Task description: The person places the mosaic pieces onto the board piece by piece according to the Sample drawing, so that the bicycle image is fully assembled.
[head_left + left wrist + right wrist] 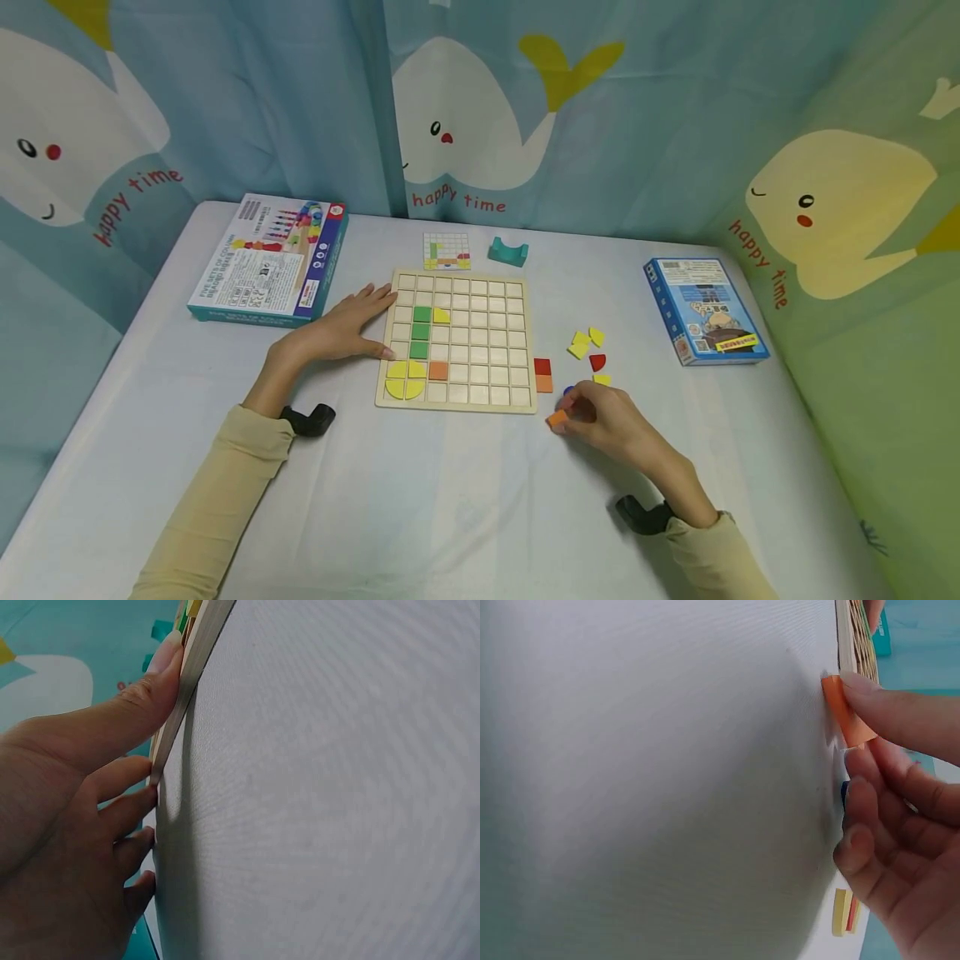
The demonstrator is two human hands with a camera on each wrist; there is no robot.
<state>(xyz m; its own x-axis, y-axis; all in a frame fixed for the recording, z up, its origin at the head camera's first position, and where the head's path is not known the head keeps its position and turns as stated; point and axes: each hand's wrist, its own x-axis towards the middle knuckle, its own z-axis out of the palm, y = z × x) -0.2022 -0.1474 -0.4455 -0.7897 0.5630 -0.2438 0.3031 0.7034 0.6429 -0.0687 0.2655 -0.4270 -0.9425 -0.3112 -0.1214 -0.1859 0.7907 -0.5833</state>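
Observation:
My right hand [613, 423] pinches an orange tile [557, 418] between thumb and fingers, just off the lower right corner of a wooden grid board [457, 407]. The tile also shows in the right wrist view, an orange block [846, 712] under the thumb. My left hand [337, 327] rests against the board's left edge with fingers spread, the thumb over the rim. On the board sit green squares [421, 332] in a column, a yellow piece [442, 316], yellow quarter-circles [405, 380] forming a disc, and an orange square [438, 371]. A blue piece [568, 390] is partly hidden by the right hand.
Touching the board's right side are a red square [542, 367] and an orange one. Yellow pieces [578, 346] and a red piece [597, 362] lie farther right. Behind the board are a pattern card [447, 251] and a teal holder [508, 252]. Boxes [255, 267] [708, 312] flank it.

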